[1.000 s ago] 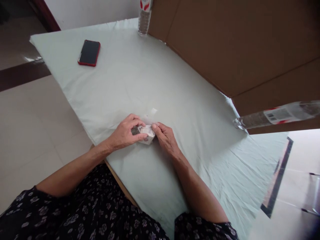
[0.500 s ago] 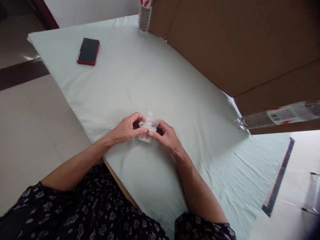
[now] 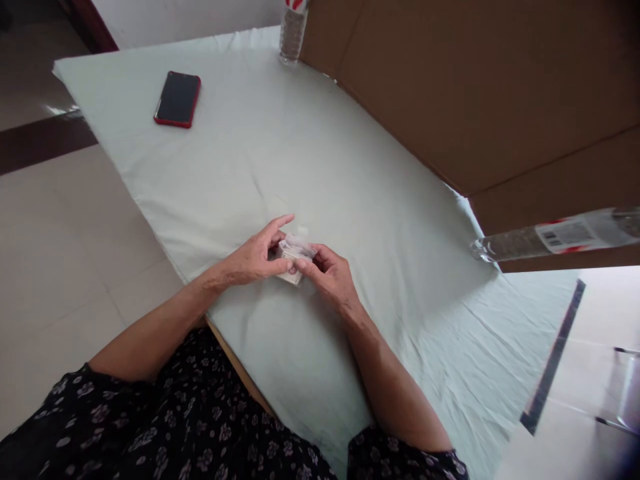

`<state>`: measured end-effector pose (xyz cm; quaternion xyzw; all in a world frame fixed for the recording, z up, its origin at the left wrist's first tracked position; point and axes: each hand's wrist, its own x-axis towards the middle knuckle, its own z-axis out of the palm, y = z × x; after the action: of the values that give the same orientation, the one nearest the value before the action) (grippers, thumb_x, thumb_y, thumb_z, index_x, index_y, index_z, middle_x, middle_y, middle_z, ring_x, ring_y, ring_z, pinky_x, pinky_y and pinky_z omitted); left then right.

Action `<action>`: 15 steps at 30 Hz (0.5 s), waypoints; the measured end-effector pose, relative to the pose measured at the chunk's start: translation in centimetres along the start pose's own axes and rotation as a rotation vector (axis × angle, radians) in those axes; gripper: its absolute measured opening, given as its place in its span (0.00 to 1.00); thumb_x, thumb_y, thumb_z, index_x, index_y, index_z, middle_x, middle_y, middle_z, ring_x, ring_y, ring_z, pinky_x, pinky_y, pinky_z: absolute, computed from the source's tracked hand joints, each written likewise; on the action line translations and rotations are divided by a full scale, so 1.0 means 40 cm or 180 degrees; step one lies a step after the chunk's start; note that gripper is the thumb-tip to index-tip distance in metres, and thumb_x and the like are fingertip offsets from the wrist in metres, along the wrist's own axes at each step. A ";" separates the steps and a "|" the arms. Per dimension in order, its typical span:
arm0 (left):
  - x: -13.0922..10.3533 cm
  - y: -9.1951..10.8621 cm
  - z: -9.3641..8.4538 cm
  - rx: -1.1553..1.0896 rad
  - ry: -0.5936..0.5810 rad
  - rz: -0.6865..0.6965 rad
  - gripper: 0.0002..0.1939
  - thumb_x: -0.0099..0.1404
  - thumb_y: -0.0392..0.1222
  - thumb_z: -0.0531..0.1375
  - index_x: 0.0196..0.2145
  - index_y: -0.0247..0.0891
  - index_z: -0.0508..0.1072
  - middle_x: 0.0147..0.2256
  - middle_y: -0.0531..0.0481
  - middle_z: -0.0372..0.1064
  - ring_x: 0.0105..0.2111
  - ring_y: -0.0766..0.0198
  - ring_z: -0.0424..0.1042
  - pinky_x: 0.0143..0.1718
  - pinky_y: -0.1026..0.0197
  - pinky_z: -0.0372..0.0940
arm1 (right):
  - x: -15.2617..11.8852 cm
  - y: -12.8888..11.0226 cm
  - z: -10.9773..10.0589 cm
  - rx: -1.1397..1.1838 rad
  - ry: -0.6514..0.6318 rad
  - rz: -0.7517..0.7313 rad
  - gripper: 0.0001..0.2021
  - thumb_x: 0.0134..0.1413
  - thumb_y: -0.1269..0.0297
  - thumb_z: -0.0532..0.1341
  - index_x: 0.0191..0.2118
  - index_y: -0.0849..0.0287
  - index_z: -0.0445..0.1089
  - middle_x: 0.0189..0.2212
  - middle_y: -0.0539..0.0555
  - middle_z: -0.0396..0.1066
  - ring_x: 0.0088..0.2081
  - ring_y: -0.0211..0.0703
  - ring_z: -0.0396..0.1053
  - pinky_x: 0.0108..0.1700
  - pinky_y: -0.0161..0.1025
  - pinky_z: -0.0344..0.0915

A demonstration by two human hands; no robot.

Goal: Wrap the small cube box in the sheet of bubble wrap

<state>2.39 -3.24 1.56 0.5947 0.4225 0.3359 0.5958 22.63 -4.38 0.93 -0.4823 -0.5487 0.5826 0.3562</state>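
Observation:
Between both hands, just above or on the cloth near the table's front edge, is a small white packet [image 3: 296, 250] with a crumpled top and faint red marks on its front face. From the left side my left hand [image 3: 257, 253] grips it, thumb at the front and lower fingers behind, while the index finger sticks out past it. On the right, my right hand [image 3: 333, 273] pinches the packet's side between thumb and fingers. What the packet contains cannot be made out.
A pale green cloth [image 3: 370, 193] covers the table. At the back left lies a phone in a red case [image 3: 177, 100]. A large brown cardboard panel [image 3: 450, 87] stands on the right, with a clear bottle [image 3: 293, 37] at its far end and another clear bottle [image 3: 515, 245] at its near end.
My left index finger has lifted off the packet and stretched out. The packet has tilted a little, and its crumpled top has shifted. My right hand keeps its pinch.

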 end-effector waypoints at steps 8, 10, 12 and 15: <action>-0.002 -0.001 -0.003 -0.0132 0.0031 -0.0034 0.49 0.58 0.43 0.67 0.72 0.38 0.51 0.47 0.43 0.71 0.44 0.59 0.74 0.42 0.59 0.68 | -0.001 -0.007 -0.005 -0.0500 0.0104 -0.0071 0.23 0.52 0.45 0.69 0.46 0.57 0.75 0.33 0.52 0.76 0.34 0.41 0.70 0.38 0.39 0.66; -0.003 0.004 -0.005 -0.0137 -0.0024 -0.0096 0.49 0.58 0.43 0.67 0.72 0.38 0.50 0.48 0.43 0.71 0.44 0.60 0.74 0.43 0.59 0.68 | -0.004 -0.008 -0.005 -0.0491 0.0125 -0.0035 0.23 0.51 0.44 0.70 0.45 0.58 0.76 0.31 0.51 0.75 0.32 0.41 0.69 0.37 0.39 0.65; -0.002 0.009 -0.006 -0.0205 -0.0049 -0.0157 0.50 0.58 0.42 0.67 0.73 0.38 0.49 0.48 0.42 0.71 0.44 0.60 0.74 0.43 0.59 0.69 | -0.004 -0.010 -0.010 -0.0481 0.0094 -0.0008 0.24 0.52 0.43 0.69 0.45 0.57 0.76 0.32 0.51 0.76 0.32 0.41 0.70 0.37 0.40 0.66; 0.001 0.007 -0.004 -0.0354 -0.0021 -0.0156 0.50 0.56 0.40 0.67 0.72 0.40 0.51 0.48 0.43 0.71 0.44 0.60 0.74 0.43 0.59 0.69 | 0.014 -0.016 -0.022 -0.0525 0.0082 -0.0093 0.25 0.54 0.40 0.66 0.45 0.56 0.76 0.35 0.52 0.77 0.34 0.43 0.71 0.40 0.41 0.67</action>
<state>2.30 -3.14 1.86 0.5513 0.4157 0.3422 0.6373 23.23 -3.51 1.53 -0.5093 -0.5972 0.5240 0.3308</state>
